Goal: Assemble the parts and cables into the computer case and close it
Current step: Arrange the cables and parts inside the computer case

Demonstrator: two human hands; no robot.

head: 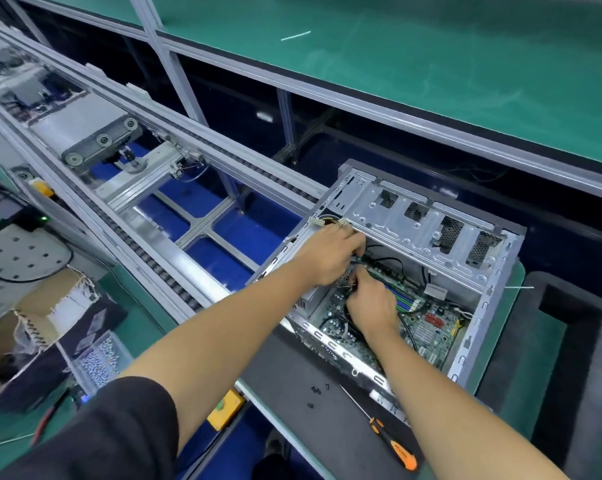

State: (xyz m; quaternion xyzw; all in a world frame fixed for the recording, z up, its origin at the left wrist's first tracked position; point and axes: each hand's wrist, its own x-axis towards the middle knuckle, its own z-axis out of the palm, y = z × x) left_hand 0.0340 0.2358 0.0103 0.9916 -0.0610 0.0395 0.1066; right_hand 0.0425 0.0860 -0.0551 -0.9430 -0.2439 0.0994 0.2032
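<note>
An open grey computer case (414, 220) lies on its side on a dark mat, with a green motherboard (421, 327) inside. My left hand (327, 254) reaches in at the case's upper left, fingers closed around black cables near a white connector (343, 222). Just below it, my right hand (372, 306) is over the motherboard, pinching a small cable end between its fingertips. What the fingertips grip is partly hidden by the hands. Black cables (407, 327) run across the board.
An orange-handled screwdriver (389, 438) and several small black screws (318, 391) lie on the dark mat (310, 427) in front of the case. A conveyor rail (175, 216) runs past on the left. A cardboard box (33, 327) and a tub of screws (102, 355) stand at left.
</note>
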